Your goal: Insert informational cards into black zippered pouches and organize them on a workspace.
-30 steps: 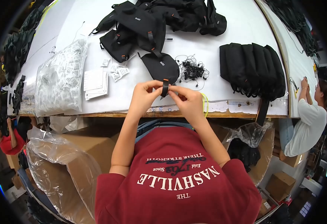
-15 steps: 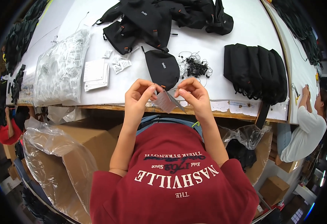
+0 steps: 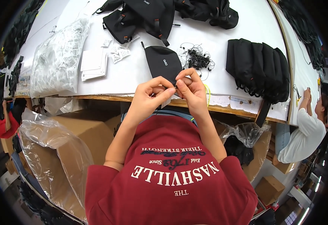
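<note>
both the left hand (image 3: 149, 98) and right hand (image 3: 189, 91) pinch a small tag (image 3: 167, 100) at the counter (image 3: 141, 75) edge, so a loose grip could drop it off the edge.

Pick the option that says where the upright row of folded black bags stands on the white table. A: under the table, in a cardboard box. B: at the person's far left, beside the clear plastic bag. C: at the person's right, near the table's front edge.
C: the row of folded black bags stands right of both hands, near the front edge of the white table.
</note>
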`<action>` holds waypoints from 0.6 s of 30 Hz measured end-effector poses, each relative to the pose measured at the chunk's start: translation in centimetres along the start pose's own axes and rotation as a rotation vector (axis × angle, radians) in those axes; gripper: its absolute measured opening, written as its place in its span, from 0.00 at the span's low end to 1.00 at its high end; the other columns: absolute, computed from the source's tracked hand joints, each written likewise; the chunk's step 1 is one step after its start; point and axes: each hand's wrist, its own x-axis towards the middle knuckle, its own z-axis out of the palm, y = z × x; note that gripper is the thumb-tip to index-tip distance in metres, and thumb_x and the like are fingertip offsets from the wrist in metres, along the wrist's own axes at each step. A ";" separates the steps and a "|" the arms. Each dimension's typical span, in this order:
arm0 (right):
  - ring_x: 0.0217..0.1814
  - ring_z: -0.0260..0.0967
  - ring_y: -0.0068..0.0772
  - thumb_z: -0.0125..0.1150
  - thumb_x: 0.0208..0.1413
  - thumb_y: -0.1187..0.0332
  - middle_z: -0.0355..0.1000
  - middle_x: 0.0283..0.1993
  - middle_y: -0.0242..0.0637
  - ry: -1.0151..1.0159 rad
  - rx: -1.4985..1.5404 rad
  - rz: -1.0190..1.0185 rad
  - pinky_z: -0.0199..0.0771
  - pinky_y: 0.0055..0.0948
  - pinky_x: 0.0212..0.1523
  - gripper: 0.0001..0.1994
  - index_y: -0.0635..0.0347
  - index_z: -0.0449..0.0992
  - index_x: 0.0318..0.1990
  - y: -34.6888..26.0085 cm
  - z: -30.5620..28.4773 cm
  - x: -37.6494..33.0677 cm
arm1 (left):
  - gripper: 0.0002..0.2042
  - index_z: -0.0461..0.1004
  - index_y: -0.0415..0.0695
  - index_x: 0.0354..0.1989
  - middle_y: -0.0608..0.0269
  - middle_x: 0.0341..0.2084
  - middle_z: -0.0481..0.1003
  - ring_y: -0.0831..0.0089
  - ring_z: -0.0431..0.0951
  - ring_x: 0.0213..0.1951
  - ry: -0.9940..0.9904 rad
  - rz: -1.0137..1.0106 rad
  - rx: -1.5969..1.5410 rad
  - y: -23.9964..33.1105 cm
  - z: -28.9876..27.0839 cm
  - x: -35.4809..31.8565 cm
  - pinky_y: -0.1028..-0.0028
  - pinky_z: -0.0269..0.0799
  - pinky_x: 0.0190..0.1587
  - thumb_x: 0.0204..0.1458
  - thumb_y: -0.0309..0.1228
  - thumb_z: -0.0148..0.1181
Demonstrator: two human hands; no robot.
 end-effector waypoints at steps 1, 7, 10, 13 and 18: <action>0.24 0.54 0.13 0.52 0.61 0.72 0.63 0.24 0.25 0.001 0.000 0.002 0.51 0.15 0.25 0.05 0.59 0.64 0.41 0.0 0.0 0.0 | 0.04 0.72 0.39 0.32 0.78 0.13 0.64 0.92 0.57 0.19 0.001 -0.002 -0.001 0.0 0.0 0.0 0.84 0.49 0.22 0.54 0.27 0.58; 0.24 0.55 0.12 0.53 0.61 0.71 0.64 0.25 0.25 -0.012 -0.134 -0.016 0.53 0.14 0.25 0.05 0.59 0.65 0.40 -0.1 0.1 -0.2 | 0.05 0.72 0.39 0.30 0.78 0.12 0.63 0.91 0.56 0.19 -0.015 -0.018 0.015 0.0 -0.2 -0.1 0.84 0.48 0.22 0.53 0.27 0.58; 0.24 0.55 0.12 0.53 0.61 0.71 0.64 0.25 0.25 -0.025 -0.070 -0.002 0.53 0.14 0.25 0.05 0.58 0.65 0.40 0.0 0.0 -0.2 | 0.05 0.71 0.39 0.30 0.78 0.12 0.63 0.91 0.56 0.18 -0.036 -0.005 0.029 0.1 -0.5 -0.1 0.84 0.49 0.22 0.54 0.27 0.58; 0.24 0.55 0.12 0.53 0.61 0.71 0.64 0.24 0.25 -0.013 0.048 0.009 0.52 0.15 0.25 0.05 0.58 0.65 0.40 0.4 0.0 -0.2 | 0.05 0.71 0.38 0.31 0.77 0.12 0.63 0.90 0.56 0.18 -0.061 -0.005 -0.029 0.3 -0.4 -0.1 0.83 0.49 0.22 0.54 0.27 0.58; 0.26 0.58 0.11 0.53 0.61 0.70 0.66 0.26 0.26 -0.015 -0.171 -0.048 0.56 0.13 0.28 0.05 0.59 0.65 0.40 -0.3 0.5 -0.3 | 0.06 0.71 0.38 0.31 0.77 0.12 0.63 0.91 0.55 0.18 -0.062 0.013 0.023 -0.2 -0.7 -0.1 0.83 0.49 0.22 0.54 0.27 0.58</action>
